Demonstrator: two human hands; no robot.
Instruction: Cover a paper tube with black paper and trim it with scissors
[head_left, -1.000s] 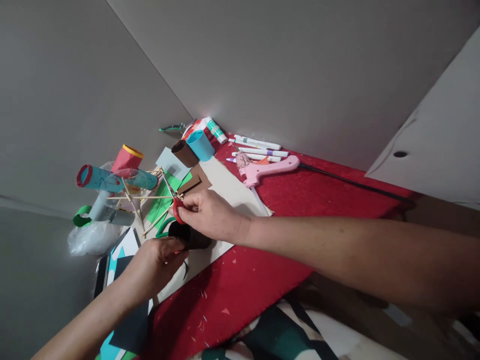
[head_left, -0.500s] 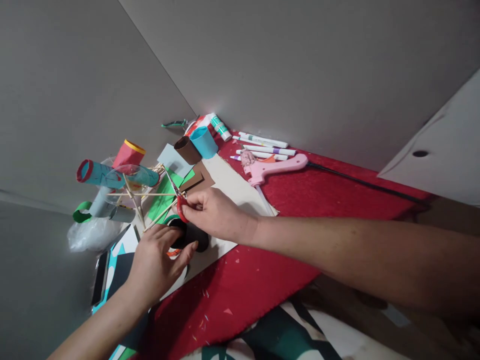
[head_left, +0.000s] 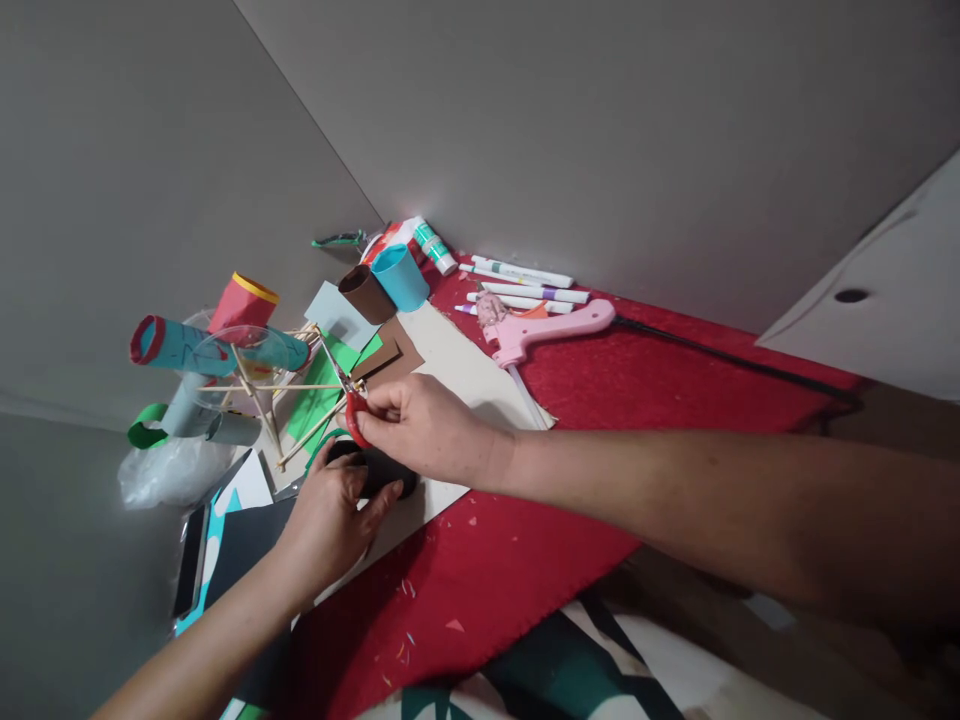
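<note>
My right hand [head_left: 420, 425] grips small red-handled scissors [head_left: 351, 408], their blades pointing up-left toward a frame of thin wooden sticks [head_left: 289, 390]. Below it my left hand [head_left: 334, 515] is curled round a black paper tube [head_left: 379, 472] lying on a beige board [head_left: 465, 375]. The scissor tips sit close to where the sticks cross. Paper tubes in light blue, red and green [head_left: 202, 350] are fixed to the stick frame.
A pink glue gun [head_left: 551, 325] with a black cord lies on the red cloth [head_left: 600, 400], with several markers [head_left: 525, 285] behind it. Brown and blue tubes [head_left: 382, 285], coloured paper sheets [head_left: 330, 380] and a plastic bag [head_left: 169, 470] crowd the left corner by grey walls.
My left hand shifted on the black tube, opening its fingers and then curling round it again. The right hand with the scissors stayed nearly still.
</note>
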